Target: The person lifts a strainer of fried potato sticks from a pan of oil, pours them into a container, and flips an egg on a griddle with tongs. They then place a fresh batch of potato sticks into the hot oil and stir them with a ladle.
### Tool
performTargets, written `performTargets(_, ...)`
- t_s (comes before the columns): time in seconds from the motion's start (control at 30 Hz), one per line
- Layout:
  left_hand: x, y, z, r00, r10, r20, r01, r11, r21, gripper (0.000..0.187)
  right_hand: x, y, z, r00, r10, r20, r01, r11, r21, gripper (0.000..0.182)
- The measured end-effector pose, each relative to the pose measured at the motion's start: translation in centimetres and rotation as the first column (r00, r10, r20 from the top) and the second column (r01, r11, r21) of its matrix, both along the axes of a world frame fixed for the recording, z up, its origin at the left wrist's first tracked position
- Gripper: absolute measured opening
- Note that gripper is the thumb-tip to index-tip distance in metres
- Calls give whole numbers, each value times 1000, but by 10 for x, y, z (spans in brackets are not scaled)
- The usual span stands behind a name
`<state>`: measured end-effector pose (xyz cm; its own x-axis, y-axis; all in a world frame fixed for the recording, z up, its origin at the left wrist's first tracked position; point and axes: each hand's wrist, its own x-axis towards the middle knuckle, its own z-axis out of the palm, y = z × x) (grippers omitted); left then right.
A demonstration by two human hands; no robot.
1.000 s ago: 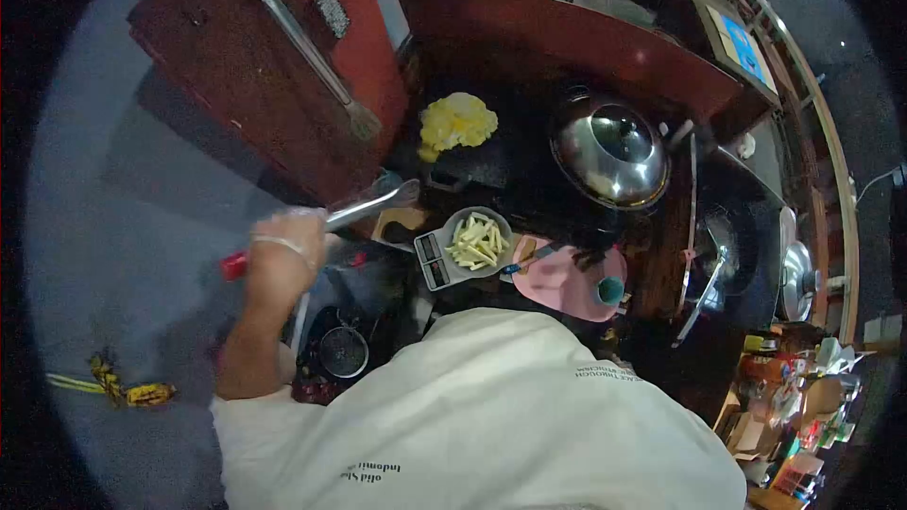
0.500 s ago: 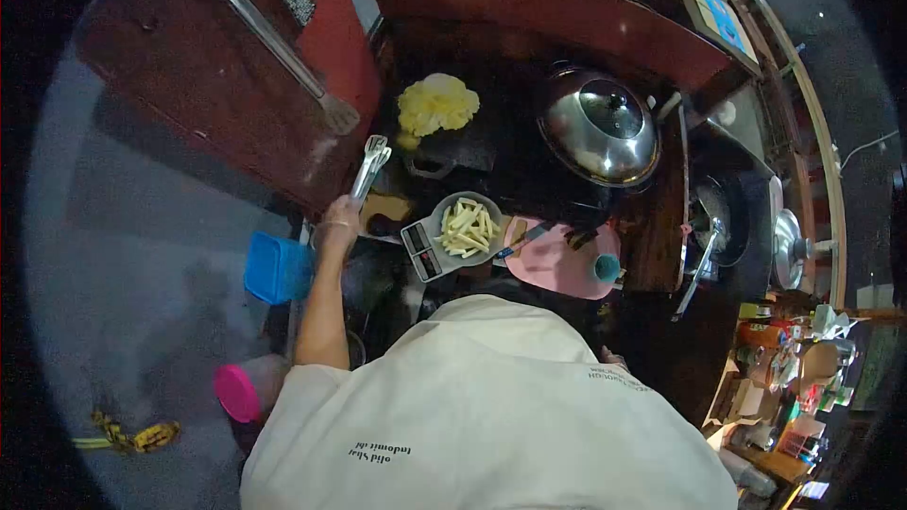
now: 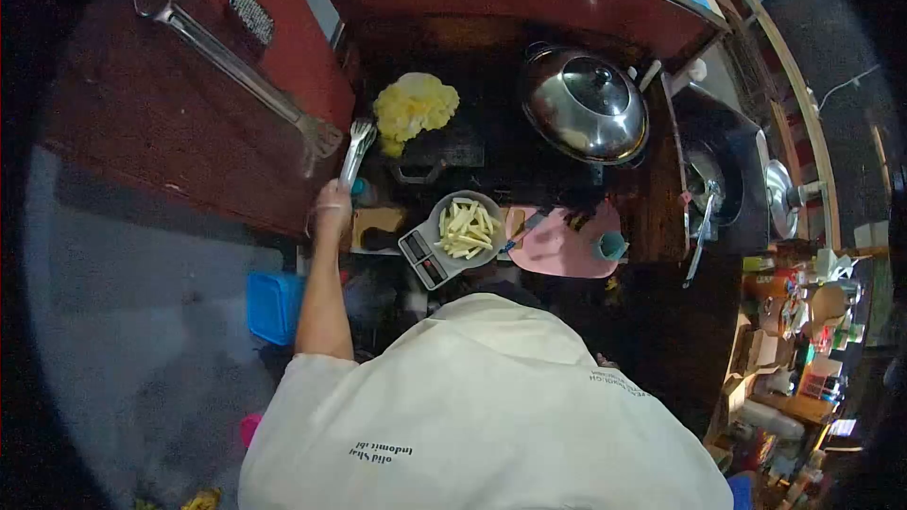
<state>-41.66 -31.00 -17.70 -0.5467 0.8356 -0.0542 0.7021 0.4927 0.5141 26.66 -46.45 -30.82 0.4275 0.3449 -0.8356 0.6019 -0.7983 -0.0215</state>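
My left hand is stretched out to the left, closed around the handle end of metal tongs. The tongs point away from me, their tips close to a pale yellow ruffled heap that I cannot name for sure. A grey bowl of cut potato sticks sits on a kitchen scale to the right of this hand. Only a sliver of my right hand shows past the edge of my white shirt; its fingers are hidden.
A pink cutting board carries a knife and a greenish cup. Behind it stands a lidded metal wok. Another pan with a ladle is at right. A long spatula hangs on the red panel at left.
The whole view has shifted a little, with the counter things appearing further left and higher. My left hand still grips the tongs, which now point slightly more upright in the picture.
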Motion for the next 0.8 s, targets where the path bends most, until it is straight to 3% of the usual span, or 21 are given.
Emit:
performTargets(0.1,1,34,-1,993,-11,118,7,999,34,39,-2,-11,2,1000,-17,5,17,1000,-3,65)
performTargets(0.17,-7,58,-9,994,19,107,-19,1000,-4,38,-3,-17,3,999,-38,9,38,999,-3,64)
performTargets(0.23,-11,71,-8,994,-14,-105,11,1000,-28,40,-4,-22,4,999,-53,11,53,999,-2,64)
performTargets(0.27,-12,72,-8,992,73,99,-66,995,-75,39,-3,-25,5,998,-61,10,61,998,-2,63)
performTargets(0.43,-7,88,4,996,9,85,0,995,-102,40,-6,-36,5,996,-83,17,83,996,-15,62)
performTargets(0.5,-10,98,5,999,-13,-39,10,998,-64,41,-7,-37,3,996,-89,18,89,996,-23,62)
performTargets(0.53,-14,102,-4,994,14,109,-12,1000,-22,43,-8,-36,2,996,-87,18,87,996,-26,62)
performTargets(0.63,-24,113,-9,999,39,-30,-42,993,-110,45,-8,-35,-3,996,-83,17,84,996,-39,61)
performTargets(0.7,-23,115,-7,999,23,-31,-27,994,-110,46,-7,-32,-4,996,-86,16,87,995,-42,61)
performTargets(0.8,-11,114,2,999,-15,-41,14,1000,-15,45,-1,-25,-9,995,-100,4,100,994,-42,60)
